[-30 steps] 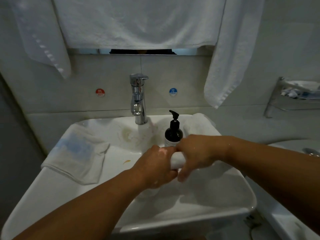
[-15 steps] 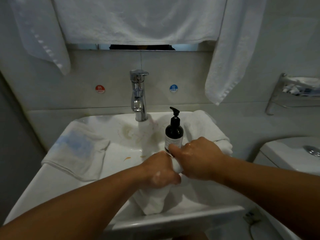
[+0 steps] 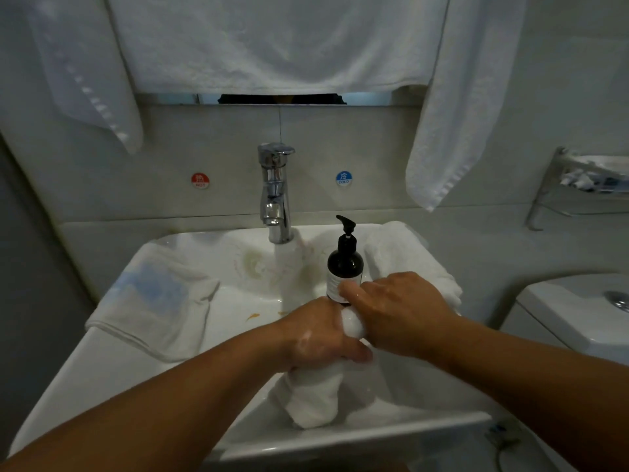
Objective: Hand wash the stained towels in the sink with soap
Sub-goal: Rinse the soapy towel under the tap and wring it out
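Over the white sink, both hands hold one white towel bunched into a roll. My left hand, wet and soapy, grips its lower part, and the loose end hangs down into the basin. My right hand grips the upper end just beside the left. A dark soap pump bottle stands on the back rim right behind the hands. A blue-stained towel lies on the left rim. Another white towel lies on the right rim. A stained towel lies at the tap's foot.
A chrome tap rises at the back centre, with no water visibly running. White towels hang on the wall above. A toilet tank stands at the right and a metal wall shelf above it. Orange flecks lie in the basin.
Both hands have lifted the rolled towel up out of the basin and toward the back; its loose end now hangs below my left hand.
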`<action>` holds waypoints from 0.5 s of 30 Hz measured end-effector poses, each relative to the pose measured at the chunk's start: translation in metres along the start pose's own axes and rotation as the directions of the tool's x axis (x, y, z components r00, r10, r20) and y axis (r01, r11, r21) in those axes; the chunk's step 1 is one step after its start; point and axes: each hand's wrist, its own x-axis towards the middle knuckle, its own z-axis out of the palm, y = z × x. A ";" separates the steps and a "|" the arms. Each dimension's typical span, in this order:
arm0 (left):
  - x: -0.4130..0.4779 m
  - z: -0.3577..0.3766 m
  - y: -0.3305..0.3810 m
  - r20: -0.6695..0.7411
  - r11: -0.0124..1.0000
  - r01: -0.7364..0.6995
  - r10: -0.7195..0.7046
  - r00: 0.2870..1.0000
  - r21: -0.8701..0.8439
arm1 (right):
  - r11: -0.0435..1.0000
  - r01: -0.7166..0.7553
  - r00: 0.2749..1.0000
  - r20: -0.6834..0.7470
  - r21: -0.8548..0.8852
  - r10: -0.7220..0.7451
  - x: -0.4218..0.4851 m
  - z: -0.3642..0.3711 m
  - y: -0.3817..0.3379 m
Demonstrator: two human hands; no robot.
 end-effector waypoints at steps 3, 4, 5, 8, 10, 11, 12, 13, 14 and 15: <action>0.002 -0.005 -0.006 -0.060 0.935 -0.023 0.047 0.997 0.355 | 0.997 -0.066 0.992 0.111 0.039 0.061 0.003 -0.004 -0.007; 0.003 -0.005 -0.009 -0.116 0.884 -0.010 0.073 0.991 0.468 | 0.994 -0.100 0.972 0.217 0.054 0.086 0.006 -0.010 -0.010; 0.005 -0.004 -0.013 -0.171 0.833 0.003 0.110 0.979 0.553 | 0.987 -0.136 0.938 0.331 0.083 0.101 0.010 -0.017 -0.011; 0.004 -0.004 -0.018 -0.229 0.756 -0.016 0.218 0.949 0.654 | 0.945 -0.243 0.812 0.579 0.218 0.075 0.033 -0.042 -0.002; 0.004 -0.003 -0.018 -0.251 0.742 -0.049 0.287 0.924 0.669 | 0.934 -0.292 0.724 0.685 0.206 0.075 0.047 -0.049 0.006; 0.004 -0.002 -0.017 -0.263 0.733 -0.064 0.323 0.909 0.677 | 0.925 -0.321 0.692 0.718 0.205 0.081 0.052 -0.048 0.007; 0.004 -0.001 -0.017 -0.273 0.722 -0.067 0.344 0.899 0.689 | 0.907 -0.363 0.657 0.749 0.212 0.088 0.054 -0.044 0.006; 0.004 -0.001 -0.017 -0.277 0.707 -0.064 0.357 0.892 0.705 | 0.883 -0.411 0.622 0.777 0.227 0.091 0.055 -0.039 0.004; 0.004 0.000 -0.017 -0.275 0.691 -0.053 0.356 0.893 0.721 | 0.861 -0.451 0.588 0.804 0.237 0.087 0.054 -0.035 0.002; 0.004 0.000 -0.018 -0.268 0.679 -0.048 0.352 0.897 0.733 | 0.853 -0.465 0.570 0.817 0.238 0.083 0.052 -0.032 -0.001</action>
